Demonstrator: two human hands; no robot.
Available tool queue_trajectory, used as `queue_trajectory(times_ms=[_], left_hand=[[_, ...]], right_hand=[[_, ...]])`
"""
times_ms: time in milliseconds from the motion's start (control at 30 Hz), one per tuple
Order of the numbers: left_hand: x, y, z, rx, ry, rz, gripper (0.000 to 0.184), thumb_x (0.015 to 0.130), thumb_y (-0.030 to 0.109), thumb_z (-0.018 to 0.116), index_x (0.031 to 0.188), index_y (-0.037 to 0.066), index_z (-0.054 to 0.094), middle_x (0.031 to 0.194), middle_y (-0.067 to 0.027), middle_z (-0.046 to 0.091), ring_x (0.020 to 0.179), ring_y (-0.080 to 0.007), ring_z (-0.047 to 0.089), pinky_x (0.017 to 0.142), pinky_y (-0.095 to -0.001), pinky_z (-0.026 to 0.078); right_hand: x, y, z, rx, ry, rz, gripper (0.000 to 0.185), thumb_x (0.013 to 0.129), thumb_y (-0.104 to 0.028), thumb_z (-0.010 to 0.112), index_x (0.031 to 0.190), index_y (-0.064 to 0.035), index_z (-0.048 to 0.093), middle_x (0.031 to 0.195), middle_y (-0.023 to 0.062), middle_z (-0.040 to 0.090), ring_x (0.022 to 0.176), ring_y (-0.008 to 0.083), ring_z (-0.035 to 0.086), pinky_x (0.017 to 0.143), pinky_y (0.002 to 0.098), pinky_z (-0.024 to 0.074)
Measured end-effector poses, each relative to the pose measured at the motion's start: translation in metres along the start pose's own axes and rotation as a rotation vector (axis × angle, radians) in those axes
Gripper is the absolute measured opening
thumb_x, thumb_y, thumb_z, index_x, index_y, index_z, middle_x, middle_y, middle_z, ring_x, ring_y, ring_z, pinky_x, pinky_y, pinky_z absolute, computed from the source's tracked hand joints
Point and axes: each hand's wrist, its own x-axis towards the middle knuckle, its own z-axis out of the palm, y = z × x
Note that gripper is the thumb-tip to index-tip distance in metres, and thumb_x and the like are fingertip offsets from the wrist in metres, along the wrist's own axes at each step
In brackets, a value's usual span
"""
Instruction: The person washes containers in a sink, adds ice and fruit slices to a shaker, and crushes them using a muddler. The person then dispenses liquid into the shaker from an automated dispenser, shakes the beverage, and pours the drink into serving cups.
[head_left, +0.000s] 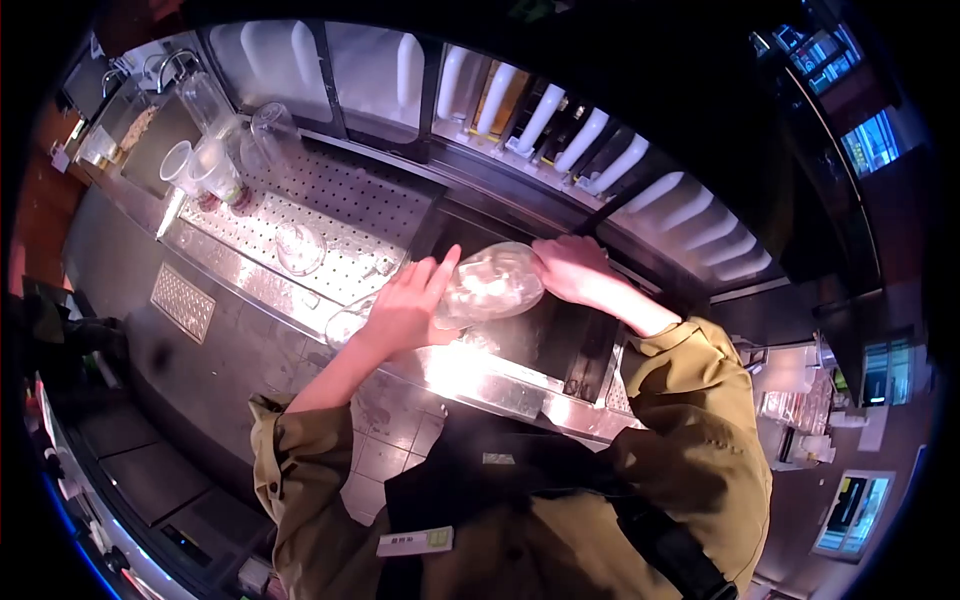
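Note:
Over the dark sink basin [465, 225], a clear rounded vessel [495, 285] lies tilted on its side between my two hands. My left hand [410, 300] grips its left end, fingers along the upper side and thumb below. At the other end, my right hand [575, 265] is closed against the vessel, its fingertips partly hidden. Glare on the clear wall blurs its exact shape. Beside my left wrist shows a clear round rim [345, 322]; I cannot tell what it belongs to. A clear dome-shaped piece [300, 248] rests on the perforated drainboard [355, 200].
Two cups [215, 170] and several clear pitchers [272, 125] stand at the drainboard's far left, near a faucet [178, 62]. Behind the sink runs a row of white curved handles [540, 115]. The counter's wet metal front edge [480, 375] lies close to my body.

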Motion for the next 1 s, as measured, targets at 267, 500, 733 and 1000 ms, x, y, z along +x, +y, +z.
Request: queue_trajectory(times_ms=[267,500,733,1000], left_hand=[[-0.055,-0.002,-0.025,-0.326,0.279,-0.068,0.106,0.052,0.03,0.08,0.135,0.0,0.021,0.122,-0.0215,0.045,0.109,-0.0348,0.048,0.091,-0.0403,0.041],[-0.107,0.046,-0.015,-0.537,0.602,0.028,0.112,0.046,0.029,0.086,0.134,0.002,0.022,0.124,-0.0225,0.042,0.108,-0.0345,0.048,0.09,-0.0437,0.041],[-0.108,0.168,0.049,-0.735,0.578,0.094,0.121,0.05,0.04,0.078,0.137,0.002,0.004,0.122,-0.0214,0.041,0.108,-0.0343,0.046,0.091,-0.0464,0.039],[-0.036,0.479,0.202,-1.398,-0.132,0.313,0.128,0.049,0.055,0.079,0.139,0.001,0.005,0.118,-0.0149,0.046,0.106,-0.0269,0.05,0.09,-0.0388,0.04]], right_hand=[[-0.036,0.046,0.007,0.349,0.135,0.159,0.026,0.082,-0.021,0.04,0.076,-0.0042,0.059,0.074,0.0149,0.062,0.071,0.0327,0.061,0.064,0.0414,0.0467],[0.093,-0.056,0.167,0.129,-0.276,0.011,0.022,0.072,-0.02,0.059,0.087,-0.0065,0.068,0.087,0.0129,0.066,0.081,0.0281,0.064,0.067,0.0392,0.0518],[-0.037,-0.028,0.152,0.443,0.089,-0.105,0.023,0.072,-0.024,0.052,0.076,-0.0074,0.067,0.08,0.0155,0.065,0.078,0.0309,0.063,0.068,0.0422,0.0509],[-0.527,0.169,0.24,0.958,0.663,0.706,0.032,0.082,-0.023,0.052,0.106,-0.002,0.057,0.093,0.017,0.063,0.085,0.0282,0.061,0.075,0.0375,0.0478]])
